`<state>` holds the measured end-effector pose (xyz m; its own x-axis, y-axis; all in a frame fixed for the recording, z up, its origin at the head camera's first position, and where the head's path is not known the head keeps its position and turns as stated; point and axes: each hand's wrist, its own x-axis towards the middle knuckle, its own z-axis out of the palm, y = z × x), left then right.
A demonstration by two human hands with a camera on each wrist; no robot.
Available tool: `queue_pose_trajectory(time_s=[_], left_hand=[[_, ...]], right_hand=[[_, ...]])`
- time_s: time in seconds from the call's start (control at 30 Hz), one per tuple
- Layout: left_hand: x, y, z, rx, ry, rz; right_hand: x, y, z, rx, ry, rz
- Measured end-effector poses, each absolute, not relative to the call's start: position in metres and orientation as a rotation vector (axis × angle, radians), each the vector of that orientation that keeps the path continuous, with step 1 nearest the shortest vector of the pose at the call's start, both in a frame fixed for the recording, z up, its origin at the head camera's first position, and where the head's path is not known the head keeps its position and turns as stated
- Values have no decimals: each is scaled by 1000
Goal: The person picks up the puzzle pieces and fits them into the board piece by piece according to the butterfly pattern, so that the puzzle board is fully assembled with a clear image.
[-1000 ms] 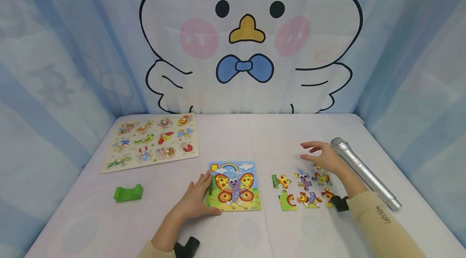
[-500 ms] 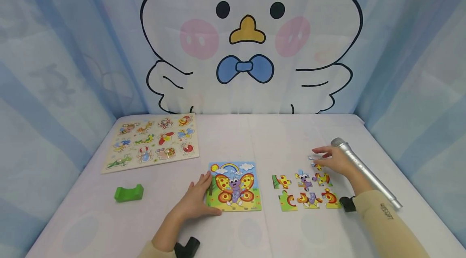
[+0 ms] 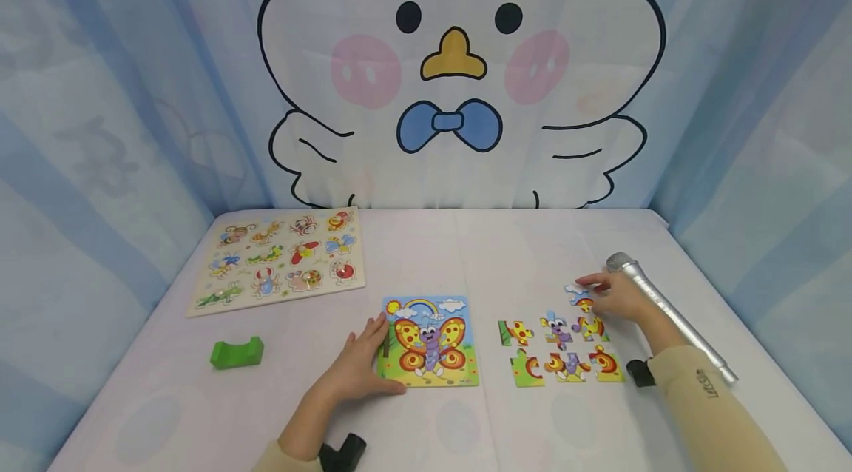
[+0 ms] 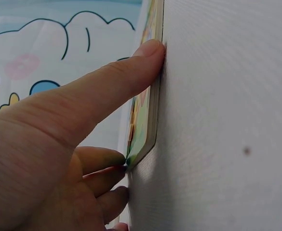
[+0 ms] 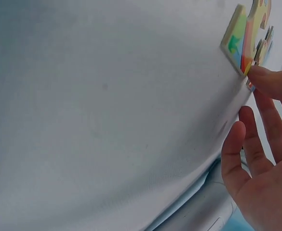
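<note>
In the head view, my left hand (image 3: pixel 362 365) touches the lower left corner of a square butterfly picture board (image 3: pixel 435 376); its fingers lie along the left side. The left wrist view has the thumb (image 4: pixel 148 55) extended against the board's edge (image 4: pixel 153 115). Farther right, my right hand (image 3: pixel 622 298) pinches a cloud-and-rainbow puzzle piece (image 3: pixel 579 296) at the top of a group of butterfly puzzle pieces (image 3: pixel 567 367). In the right wrist view, the thumb (image 5: pixel 268 82) meets the corner of a wing piece (image 5: pixel 237 41), and the other fingers are bent; the pinched piece is mostly hidden.
A silver microphone (image 3: pixel 672 317) lies just beyond the right hand, partly behind the forearm. At the back left is an insect peg board (image 3: pixel 276 261). A green curved block (image 3: pixel 237 353) lies left of the left hand. Curtains (image 3: pixel 765 161) border the white table (image 3: pixel 426 250).
My right hand has moved right and down onto the cloud-and-rainbow puzzle piece, with thumb and index finger drawing round it. My left hand stays against the picture board.
</note>
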<state>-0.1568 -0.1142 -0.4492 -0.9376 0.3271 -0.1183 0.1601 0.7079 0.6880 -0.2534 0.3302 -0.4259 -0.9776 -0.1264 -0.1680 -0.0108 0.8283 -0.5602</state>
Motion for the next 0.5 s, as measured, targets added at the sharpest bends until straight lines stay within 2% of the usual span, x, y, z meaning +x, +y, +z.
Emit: queue_pose_trajectory(time_s=[0.5], left_hand=[[-157,-114,-450,377,2694,1033]], right_hand=[[-256,329,-430,-55,2850,-805]])
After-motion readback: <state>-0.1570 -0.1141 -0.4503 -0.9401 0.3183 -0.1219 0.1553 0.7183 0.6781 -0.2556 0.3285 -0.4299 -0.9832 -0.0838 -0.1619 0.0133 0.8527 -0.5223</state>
